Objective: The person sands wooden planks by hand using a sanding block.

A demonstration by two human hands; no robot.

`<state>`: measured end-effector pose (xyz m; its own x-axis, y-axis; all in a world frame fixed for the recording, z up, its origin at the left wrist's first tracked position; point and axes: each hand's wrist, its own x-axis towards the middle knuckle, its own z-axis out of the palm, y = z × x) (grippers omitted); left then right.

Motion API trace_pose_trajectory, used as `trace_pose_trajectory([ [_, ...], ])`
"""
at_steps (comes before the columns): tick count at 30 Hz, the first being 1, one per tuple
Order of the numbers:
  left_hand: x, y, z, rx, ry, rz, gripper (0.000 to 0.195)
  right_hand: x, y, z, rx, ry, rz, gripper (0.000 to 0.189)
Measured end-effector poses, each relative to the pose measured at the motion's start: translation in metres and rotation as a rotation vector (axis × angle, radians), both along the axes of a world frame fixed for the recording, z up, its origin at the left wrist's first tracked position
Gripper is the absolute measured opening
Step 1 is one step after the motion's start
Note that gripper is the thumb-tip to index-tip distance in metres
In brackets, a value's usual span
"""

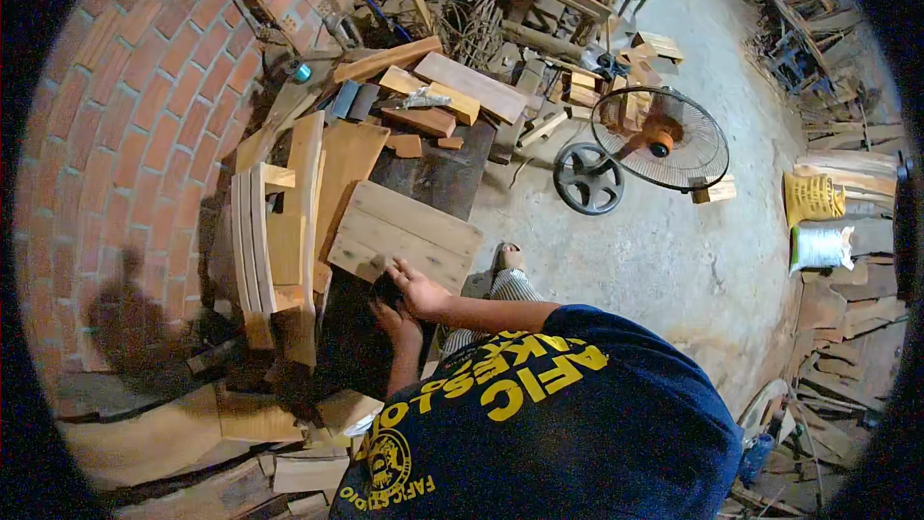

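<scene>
A board of joined wooden planks [408,231] lies on a dark workbench [433,177], over the edge of a lighter plywood sheet. At the board's near edge, my right hand [426,296] has its fingers on a small dark object [388,289], perhaps a sanding pad; its exact kind is unclear. My left hand [399,325] is just below, its fingers against the lower side of the same object. Shadow and the hands hide part of that object. To the left, a slatted wooden assembly [253,238] stands beside a long curved wooden piece [307,231].
Wood blocks [419,121] and planks crowd the bench's far end. A brick wall [144,123] rises on the left. A pedestal fan [660,141] with a round base stands on the concrete floor to the right. Sacks [816,198] and scrap wood line the far right.
</scene>
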<state>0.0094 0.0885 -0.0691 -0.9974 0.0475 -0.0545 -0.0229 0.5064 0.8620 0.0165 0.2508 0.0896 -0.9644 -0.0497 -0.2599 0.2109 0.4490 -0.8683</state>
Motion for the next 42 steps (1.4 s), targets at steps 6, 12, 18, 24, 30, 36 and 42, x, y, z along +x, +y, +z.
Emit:
trace_pose_trajectory([
  [6, -0.039, 0.010, 0.003, 0.514, -0.222, -0.076, 0.068, 0.000, -0.020, -0.041, 0.416, 0.398, 0.134, 0.062],
  [12, -0.019, 0.075, 0.077, -0.074, -0.139, 0.035, 0.072, -0.013, 0.062, -0.070, 0.557, 0.516, 0.127, 0.059],
  [18, -0.020, 0.045, 0.028, -0.036, -0.006, 0.136, 0.069, -0.041, 0.085, -0.012, 0.801, 0.281, 0.049, 0.058],
  [24, -0.008, 0.073, 0.052, 0.130, -0.007, 0.201, 0.069, -0.046, 0.096, -0.011, 0.736, 0.063, 0.094, 0.057],
  [30, 0.008, 0.092, 0.069, 0.316, -0.403, 0.339, 0.068, -0.047, 0.091, -0.030, 0.748, 0.182, -0.050, 0.059],
  [36, 0.004, 0.107, 0.037, -0.126, 0.007, 0.515, 0.072, -0.050, 0.087, -0.021, 0.715, 0.098, 0.025, 0.059],
  [42, -0.054, 0.115, 0.070, -0.206, -0.035, 0.541, 0.076, -0.047, 0.095, -0.028, 0.751, 0.108, -0.004, 0.063],
])
